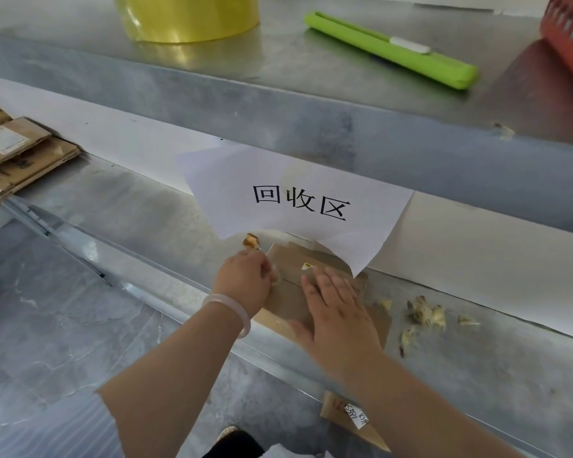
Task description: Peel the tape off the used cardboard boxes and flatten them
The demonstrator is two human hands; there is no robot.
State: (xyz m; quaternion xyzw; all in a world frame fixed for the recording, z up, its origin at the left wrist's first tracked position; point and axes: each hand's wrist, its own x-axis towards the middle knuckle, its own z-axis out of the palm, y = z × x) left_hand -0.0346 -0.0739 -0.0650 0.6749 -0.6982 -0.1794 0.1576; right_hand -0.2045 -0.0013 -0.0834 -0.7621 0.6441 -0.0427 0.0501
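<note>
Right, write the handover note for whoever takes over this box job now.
Left hand: pinches a tape strip at the left edge of the cardboard box.
Right hand: flat, pressing that box down on the lower shelf.
Done: flattened boxes are stacked at far left; peeled tape scraps lie right of the box.
Left: pull this strip free, check for more tape, then stack the box.

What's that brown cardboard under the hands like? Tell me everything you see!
The cardboard is a brown, flattened box lying on the lower metal shelf, its far end tucked under the hanging white paper sign. A small yellow sticker sits on it. The right hand presses flat on it; the left hand pinches crumpled tape at its left edge.
</note>
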